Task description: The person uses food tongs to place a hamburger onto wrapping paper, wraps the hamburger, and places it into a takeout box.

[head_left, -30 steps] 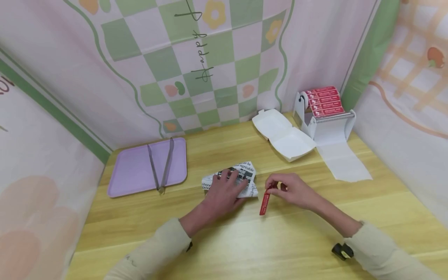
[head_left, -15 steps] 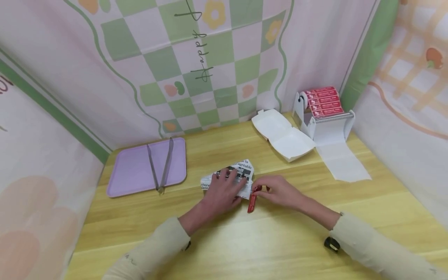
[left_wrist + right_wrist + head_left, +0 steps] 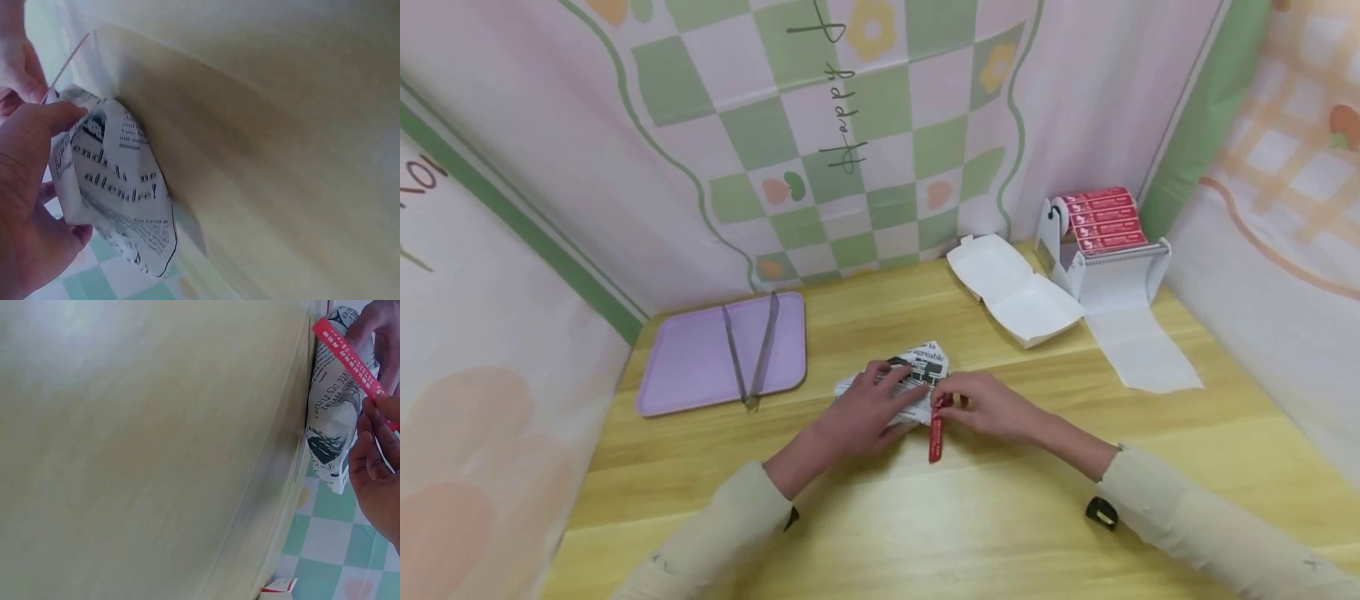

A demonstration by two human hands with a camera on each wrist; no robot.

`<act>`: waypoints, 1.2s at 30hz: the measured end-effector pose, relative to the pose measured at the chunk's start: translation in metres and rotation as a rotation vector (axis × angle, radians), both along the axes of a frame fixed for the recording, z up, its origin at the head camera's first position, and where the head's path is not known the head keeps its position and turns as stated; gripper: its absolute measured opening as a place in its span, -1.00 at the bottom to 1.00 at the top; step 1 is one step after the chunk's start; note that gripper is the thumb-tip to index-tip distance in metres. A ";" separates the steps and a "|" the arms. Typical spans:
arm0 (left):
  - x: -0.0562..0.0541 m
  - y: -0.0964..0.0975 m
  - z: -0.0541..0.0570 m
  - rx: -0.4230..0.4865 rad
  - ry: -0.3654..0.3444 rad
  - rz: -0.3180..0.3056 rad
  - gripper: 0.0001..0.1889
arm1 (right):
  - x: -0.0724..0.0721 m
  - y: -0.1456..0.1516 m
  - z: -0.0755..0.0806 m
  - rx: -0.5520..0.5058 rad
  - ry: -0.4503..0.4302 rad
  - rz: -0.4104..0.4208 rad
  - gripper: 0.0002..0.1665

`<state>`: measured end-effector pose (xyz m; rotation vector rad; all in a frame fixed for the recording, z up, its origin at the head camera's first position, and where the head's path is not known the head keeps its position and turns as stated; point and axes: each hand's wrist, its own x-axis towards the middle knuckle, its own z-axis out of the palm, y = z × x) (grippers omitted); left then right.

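Note:
A packet wrapped in newsprint-patterned paper (image 3: 928,357) lies on the wooden table. My left hand (image 3: 867,413) grips it from above; in the left wrist view the thumb and fingers are on either side of the wrapped packet (image 3: 119,181). What is inside the paper is hidden. Close to the packet's right end, my right hand (image 3: 988,407) pinches one end of a narrow red sticker (image 3: 936,442) with white print. The sticker's other end hangs free toward me. In the right wrist view the red sticker (image 3: 347,355) crosses in front of the packet.
At the back left is a purple tray (image 3: 688,367) with metal tongs (image 3: 766,346) lying partly on it. An opened white paper box (image 3: 1033,308) stands at the back right. Beside it, a dispenser (image 3: 1060,258) holds a roll of red stickers (image 3: 1105,218), its white backing strip (image 3: 1142,350) trailing forward.
My right hand has moved left with the red sticker, from apart from the packet to right beside its end. My left hand keeps its hold on the packet.

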<state>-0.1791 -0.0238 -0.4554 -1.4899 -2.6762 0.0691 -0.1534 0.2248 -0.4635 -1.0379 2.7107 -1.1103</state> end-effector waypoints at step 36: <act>-0.011 0.025 -0.012 0.058 -0.135 0.317 -0.40 | 0.014 0.016 -0.006 -0.241 -0.372 -0.119 -0.86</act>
